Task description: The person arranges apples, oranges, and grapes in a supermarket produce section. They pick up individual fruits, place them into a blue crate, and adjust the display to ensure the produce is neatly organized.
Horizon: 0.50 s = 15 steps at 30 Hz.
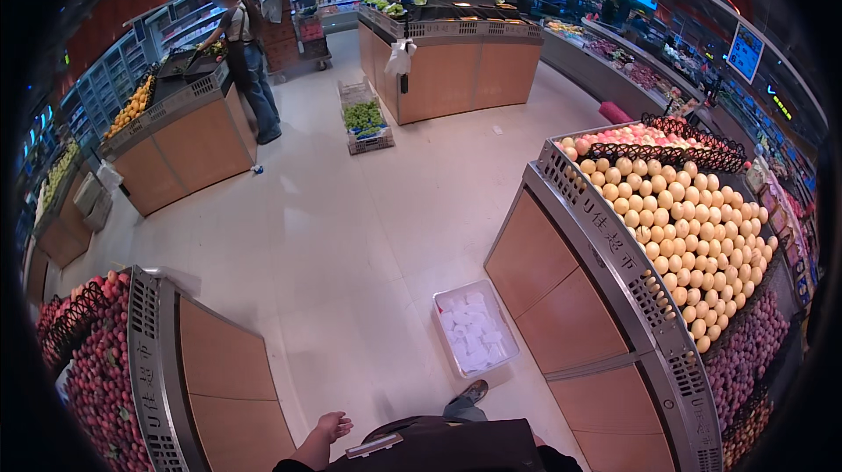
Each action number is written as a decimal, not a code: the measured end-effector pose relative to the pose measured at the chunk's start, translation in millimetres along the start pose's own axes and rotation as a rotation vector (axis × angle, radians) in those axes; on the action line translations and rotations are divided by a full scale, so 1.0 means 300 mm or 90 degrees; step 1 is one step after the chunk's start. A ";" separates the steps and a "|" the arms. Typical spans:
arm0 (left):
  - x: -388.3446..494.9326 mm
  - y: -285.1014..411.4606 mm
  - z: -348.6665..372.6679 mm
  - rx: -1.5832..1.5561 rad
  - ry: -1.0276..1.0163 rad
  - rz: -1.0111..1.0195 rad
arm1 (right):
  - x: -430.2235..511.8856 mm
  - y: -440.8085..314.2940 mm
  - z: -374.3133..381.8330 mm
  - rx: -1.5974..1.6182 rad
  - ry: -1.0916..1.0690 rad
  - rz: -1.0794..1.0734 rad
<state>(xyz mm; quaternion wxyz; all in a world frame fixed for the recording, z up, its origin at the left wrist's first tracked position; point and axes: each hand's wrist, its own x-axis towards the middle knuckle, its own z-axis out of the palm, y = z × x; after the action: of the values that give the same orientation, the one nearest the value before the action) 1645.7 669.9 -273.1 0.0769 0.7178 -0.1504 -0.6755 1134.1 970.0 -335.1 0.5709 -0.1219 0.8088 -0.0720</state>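
Note:
My left hand [334, 426] hangs in the air at my side with nothing in it, fingers loosely bent and apart. Of my right hand [537, 440] only a sliver of skin shows beside my dark apron [447, 449], so I cannot tell what it does. Ahead on the floor, close to my shoe [472, 392], is a pale plastic tub [437, 320] filled with crumpled white pieces, perhaps packing or paper. To the right, a slanted stand [585, 314] carries rows of pale yellow round fruit [691, 228]. Dark plums [750, 353] lie below them.
At my left a stand [220, 367] holds red-purple fruit [102, 360]. A crate [371, 143] of green produce rests on the floor ahead. Beyond are a wood-panelled island [460, 74] and a stand of orange fruit [131, 107], where another person [247, 57] is standing.

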 end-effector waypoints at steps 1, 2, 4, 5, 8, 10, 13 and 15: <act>-0.012 0.019 0.035 -0.012 -0.002 0.017 | 0.019 -0.038 -0.056 0.045 -0.009 0.025; -0.012 0.042 0.055 -0.045 -0.004 0.017 | 0.052 -0.098 -0.107 0.094 -0.017 0.036; 0.002 0.006 0.082 -0.116 0.020 0.014 | 0.106 -0.297 -0.215 0.151 -0.034 0.023; 0.004 0.011 0.103 -0.148 0.035 0.019 | 0.139 -0.405 -0.253 0.182 -0.038 0.000; -0.065 0.080 0.213 -0.157 0.069 0.019 | 0.237 -0.735 -0.356 0.250 -0.033 -0.110; -0.086 0.092 0.273 -0.176 0.078 0.021 | 0.296 -0.925 -0.428 0.250 -0.038 -0.196; -0.071 0.102 0.330 -0.208 0.076 -0.003 | 0.397 -1.156 -0.495 0.186 -0.058 -0.225; -0.065 0.160 0.376 -0.192 0.095 -0.023 | 0.438 -1.248 -0.506 0.208 -0.068 -0.225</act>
<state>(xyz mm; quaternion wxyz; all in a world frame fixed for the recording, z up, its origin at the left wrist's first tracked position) 1527.5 641.5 -248.3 0.1827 0.7490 -0.0281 -0.6363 992.3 570.5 -307.2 0.6036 -0.1717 0.7210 -0.2939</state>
